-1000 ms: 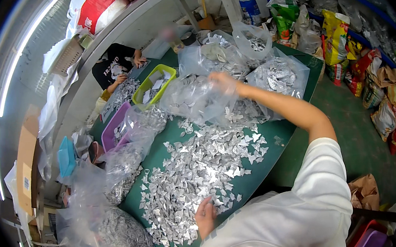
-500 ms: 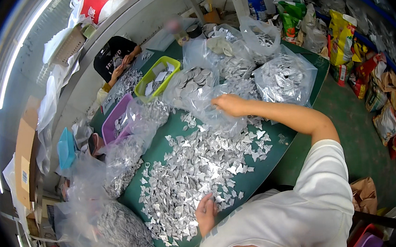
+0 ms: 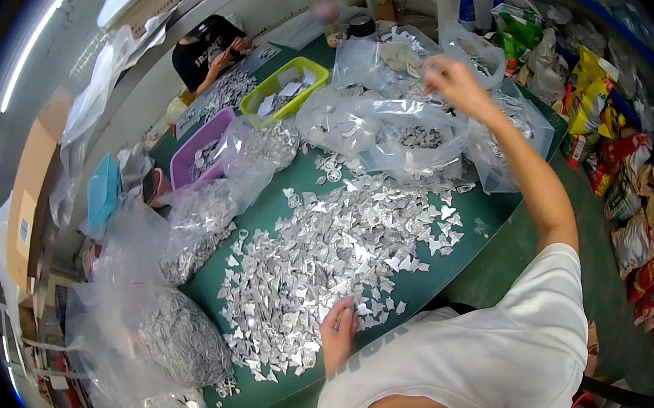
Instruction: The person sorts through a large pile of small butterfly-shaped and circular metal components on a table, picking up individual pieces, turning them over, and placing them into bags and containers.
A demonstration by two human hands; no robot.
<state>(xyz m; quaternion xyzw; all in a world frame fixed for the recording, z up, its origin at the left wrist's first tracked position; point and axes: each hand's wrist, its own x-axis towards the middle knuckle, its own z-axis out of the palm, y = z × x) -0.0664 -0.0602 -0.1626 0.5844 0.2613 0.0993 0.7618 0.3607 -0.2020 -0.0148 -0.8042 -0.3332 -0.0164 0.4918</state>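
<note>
A wide heap of small silver foil pieces [image 3: 331, 243] covers the middle of the green table [image 3: 495, 235]. My left hand [image 3: 338, 333] rests on the heap's near edge, fingers bent down onto the pieces. My right hand [image 3: 453, 82] is raised at arm's length over an open clear plastic bag [image 3: 415, 136] holding silver pieces. Its fingers are curled and blurred, and I cannot tell whether they hold anything. More clear bags [image 3: 478, 52] stand around it.
A yellow-green tray [image 3: 306, 68] and a purple tub [image 3: 185, 159] with silver pieces stand at the far left. Filled clear bags [image 3: 183, 344] line the left side. Another person in black [image 3: 206, 50] works at the far end. Snack packets [image 3: 623, 175] lie on the floor right.
My right hand has lifted from the bag in the middle, up and to the right over the far bags. My view has tilted closer to the table. The left hand stays put.
</note>
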